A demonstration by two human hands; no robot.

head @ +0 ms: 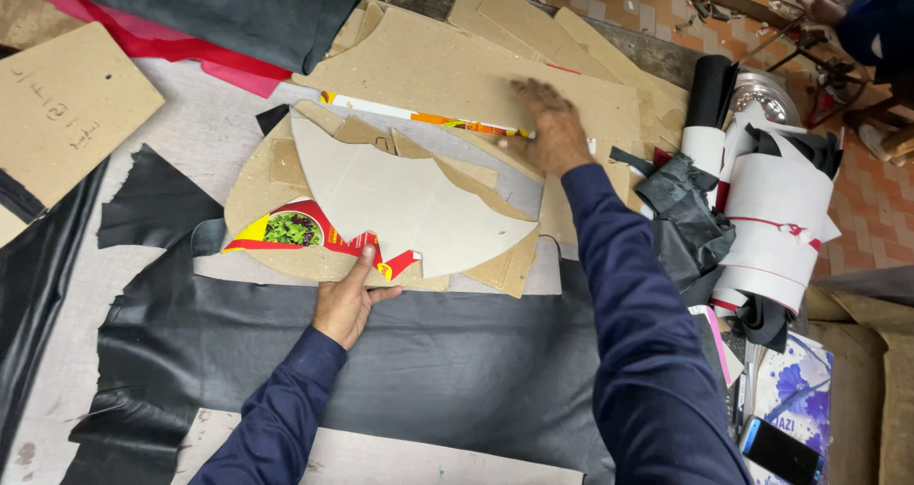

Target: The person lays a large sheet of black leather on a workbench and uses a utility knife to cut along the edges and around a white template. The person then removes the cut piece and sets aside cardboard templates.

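Here, a pale, jagged-edged cardboard pattern (409,204) is pinned by the left hand (347,299), fingers spread; the right hand (550,128) is pressed flat, holding nothing.

The right hand (550,128) looks smeary, so its fingers cannot be told apart. The left hand (348,299) covers a bit of the cardboard pattern pieces (409,199), and its fingertips hide under their edge. The black leather sheet (428,361) runs under the two blue sleeves and off the bottom. The phone (781,452) is cut by the bottom edge. Another person (871,19) in the top corner is mostly cut off. The small bits on the tiled floor (705,9) are too tiny to tell.
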